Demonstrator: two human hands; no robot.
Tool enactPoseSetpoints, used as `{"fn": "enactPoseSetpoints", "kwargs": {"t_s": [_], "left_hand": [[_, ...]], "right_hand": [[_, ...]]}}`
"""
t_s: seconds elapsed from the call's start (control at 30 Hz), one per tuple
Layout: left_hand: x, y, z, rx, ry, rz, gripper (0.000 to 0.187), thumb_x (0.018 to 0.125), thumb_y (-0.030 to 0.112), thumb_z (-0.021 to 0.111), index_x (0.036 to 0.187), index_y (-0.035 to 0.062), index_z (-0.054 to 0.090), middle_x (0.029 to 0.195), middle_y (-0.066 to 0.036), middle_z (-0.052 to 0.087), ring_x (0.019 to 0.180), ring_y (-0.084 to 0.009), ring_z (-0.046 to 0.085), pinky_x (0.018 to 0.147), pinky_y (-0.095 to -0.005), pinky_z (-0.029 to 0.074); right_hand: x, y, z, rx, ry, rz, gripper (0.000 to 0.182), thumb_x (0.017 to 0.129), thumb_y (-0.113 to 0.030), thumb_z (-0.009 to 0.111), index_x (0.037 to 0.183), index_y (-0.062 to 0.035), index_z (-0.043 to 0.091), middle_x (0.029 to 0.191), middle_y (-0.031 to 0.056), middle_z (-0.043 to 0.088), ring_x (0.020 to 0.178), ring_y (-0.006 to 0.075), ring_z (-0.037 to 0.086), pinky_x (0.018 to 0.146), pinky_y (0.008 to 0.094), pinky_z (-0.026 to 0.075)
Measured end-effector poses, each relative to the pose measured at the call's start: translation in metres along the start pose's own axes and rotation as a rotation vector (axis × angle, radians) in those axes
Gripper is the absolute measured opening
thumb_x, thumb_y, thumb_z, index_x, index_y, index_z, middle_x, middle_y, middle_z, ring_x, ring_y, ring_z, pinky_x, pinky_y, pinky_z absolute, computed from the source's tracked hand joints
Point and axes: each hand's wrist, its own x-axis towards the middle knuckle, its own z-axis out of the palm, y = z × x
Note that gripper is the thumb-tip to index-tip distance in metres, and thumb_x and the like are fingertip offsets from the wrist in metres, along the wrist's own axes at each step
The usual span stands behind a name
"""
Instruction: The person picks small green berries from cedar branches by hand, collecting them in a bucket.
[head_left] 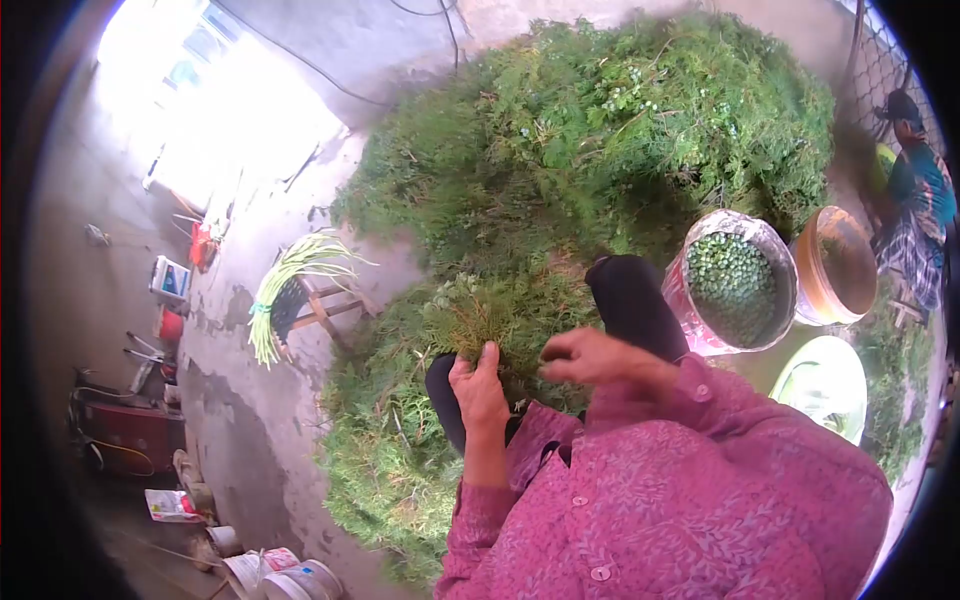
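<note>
Over my lap, my left hand is closed round the base of a green leafy sprig, its thumb pointing up. My right hand is just to the right of it, fingers curled; whatever they may hold is too small to make out. Cut evergreen branches form a large heap in front of me, and more lie around my legs. At my right knee stands a bucket with many small round green cones inside.
Right of the first bucket are another bucket and a pale green basin. A person sits at the far right. Long green beans lie on a wooden stool at the left. Several containers stand at lower left.
</note>
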Motion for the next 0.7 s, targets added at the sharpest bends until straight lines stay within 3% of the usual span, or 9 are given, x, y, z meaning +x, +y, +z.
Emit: {"fn": "enactPoseSetpoints", "kwargs": {"t_s": [0.03,0.13,0.2,0.33,0.47,0.53,0.6,0.7], "left_hand": [[-0.005,0.005,-0.003,0.012,-0.002,0.005,0.023,0.085,0.000,0.055,0.108,0.0006,0.057,0.099,-0.003,0.060,0.085,-0.0109,0.056,0.077,-0.0251,0.045],[-0.022,0.018,-0.008,0.155,-0.098,0.077,0.021,0.084,0.000,0.056,0.104,0.0004,0.060,0.096,-0.002,0.062,0.083,-0.0094,0.056,0.074,-0.0226,0.045],[-0.035,0.025,-0.005,0.177,-0.119,0.030,0.020,0.083,0.000,0.056,0.103,0.0000,0.060,0.095,-0.002,0.062,0.082,-0.0093,0.056,0.074,-0.0223,0.044],[-0.054,0.032,0.004,0.228,-0.182,-0.060,0.019,0.082,0.000,0.057,0.101,-0.0006,0.061,0.092,-0.002,0.063,0.082,-0.0088,0.056,0.073,-0.0218,0.044],[-0.060,0.034,0.010,0.332,-0.200,-0.047,0.019,0.082,0.000,0.057,0.101,-0.0003,0.061,0.093,-0.003,0.063,0.082,-0.0084,0.056,0.073,-0.0217,0.045],[-0.061,0.030,0.010,0.302,-0.181,0.031,0.016,0.084,0.001,0.054,0.099,0.0010,0.061,0.087,-0.005,0.064,0.067,-0.0104,0.060,0.055,-0.0216,0.048],[-0.062,0.030,0.011,0.300,-0.177,0.031,0.016,0.084,0.003,0.055,0.099,0.0013,0.061,0.086,-0.005,0.064,0.067,-0.0101,0.060,0.056,-0.0216,0.049],[-0.062,0.032,0.011,0.302,-0.138,-0.005,0.015,0.085,0.006,0.057,0.099,0.0020,0.061,0.087,-0.005,0.064,0.068,-0.0100,0.060,0.059,-0.0221,0.050]], "right_hand": [[-0.001,0.006,-0.008,0.066,0.083,0.041,0.039,0.077,-0.034,0.063,0.098,-0.0013,0.062,0.087,0.0150,0.064,0.083,0.0206,0.061,0.073,0.0312,0.048],[-0.001,0.006,-0.038,0.297,0.252,0.086,0.041,0.076,-0.033,0.066,0.103,-0.0025,0.061,0.093,0.0121,0.063,0.086,0.0166,0.059,0.075,0.0300,0.048],[-0.008,-0.016,-0.058,0.390,0.353,-0.003,0.045,0.077,-0.020,0.068,0.114,-0.0009,0.052,0.101,0.0081,0.058,0.088,0.0118,0.055,0.075,0.0264,0.047],[-0.004,-0.031,-0.053,0.392,0.233,-0.173,0.060,0.071,-0.026,0.074,0.121,-0.0049,0.048,0.109,0.0145,0.056,0.090,0.0173,0.058,0.081,0.0298,0.047],[0.006,-0.028,-0.038,0.440,0.123,-0.227,0.059,0.067,-0.022,0.078,0.117,-0.0059,0.050,0.103,0.0094,0.055,0.083,0.0120,0.054,0.073,0.0271,0.046],[0.008,-0.022,-0.031,0.496,0.121,-0.255,0.055,0.067,-0.020,0.078,0.114,-0.0062,0.052,0.099,0.0070,0.055,0.079,0.0099,0.052,0.070,0.0253,0.045],[0.010,-0.019,-0.029,0.532,0.113,-0.342,0.044,0.070,-0.019,0.076,0.107,-0.0061,0.055,0.088,0.0016,0.056,0.072,0.0067,0.048,0.065,0.0230,0.042],[0.007,-0.022,-0.028,0.574,0.102,-0.299,0.034,0.072,-0.016,0.074,0.100,-0.0047,0.059,0.078,-0.0022,0.057,0.071,0.0053,0.049,0.065,0.0222,0.042]]}}
